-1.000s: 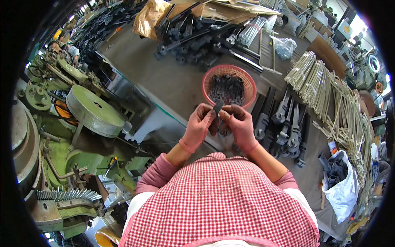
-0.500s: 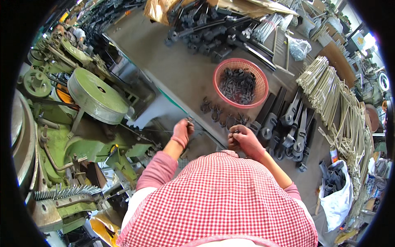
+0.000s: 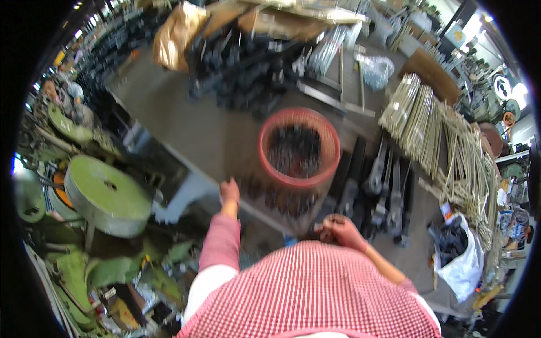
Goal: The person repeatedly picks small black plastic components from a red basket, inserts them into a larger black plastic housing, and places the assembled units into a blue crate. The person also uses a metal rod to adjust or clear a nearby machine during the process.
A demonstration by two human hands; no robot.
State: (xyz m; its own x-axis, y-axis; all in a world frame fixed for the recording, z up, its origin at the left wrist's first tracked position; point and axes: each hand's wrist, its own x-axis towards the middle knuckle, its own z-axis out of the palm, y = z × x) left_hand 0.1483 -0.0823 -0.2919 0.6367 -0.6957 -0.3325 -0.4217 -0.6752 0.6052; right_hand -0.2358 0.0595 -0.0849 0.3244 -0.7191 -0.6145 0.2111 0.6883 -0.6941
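Observation:
My left hand is over the near left edge of the grey table; motion blurs its fingers, so I cannot see whether it holds anything. Close to my apron, my right hand has its fingers curled together at the table's near edge. Anything in that grip is too small and blurred to name. Between and beyond the hands stands a red plastic basket with many small black parts inside. In front of it several small dark clip-like pieces lie in rows.
Long black metal parts lie right of the basket, with bundles of thin pale rods beyond. More black parts are heaped at the back. A white sack of dark pieces sits at the right. Green machinery with a large wheel stands left.
The view has shifted, so the basket and table appear further left and lower. My left hand has reached away from my body, over the table edge. My right hand stays near my apron, fingers curled.

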